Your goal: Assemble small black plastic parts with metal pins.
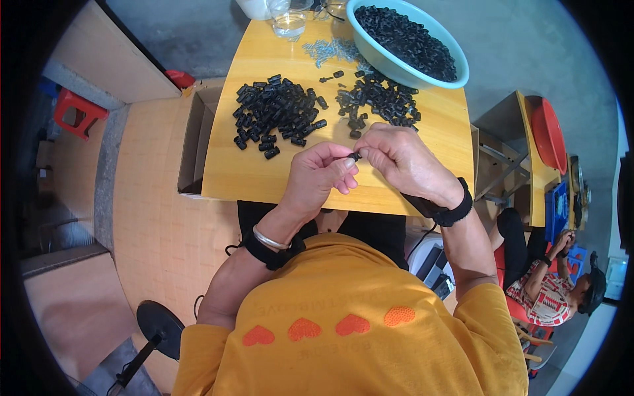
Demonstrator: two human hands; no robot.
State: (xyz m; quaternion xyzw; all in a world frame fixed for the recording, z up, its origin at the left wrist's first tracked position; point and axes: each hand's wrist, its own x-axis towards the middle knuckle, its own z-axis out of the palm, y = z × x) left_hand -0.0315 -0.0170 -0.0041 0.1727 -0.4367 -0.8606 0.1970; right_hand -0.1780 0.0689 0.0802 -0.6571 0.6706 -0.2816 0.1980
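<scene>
Above the front part of the yellow wooden table (264, 175), my left hand (318, 175) pinches a small black plastic part (354, 156) between thumb and fingertips. My right hand (399, 158) meets it there, its thumb and forefinger closed on the other end of the same part. Beyond my left hand lies a heap of short black cylindrical pieces (274, 112). A second heap of smaller black pieces (386, 99) spreads past my right hand. Small clear-blue pieces (327, 49) are scattered farther back.
A light-blue basin (462, 74) full of black pieces stands at the back right, beside a clear cup (288, 23). An open cardboard box (193, 142) adjoins the table's left side. At right, another person (545, 290) sits near a table with a red basin (549, 135).
</scene>
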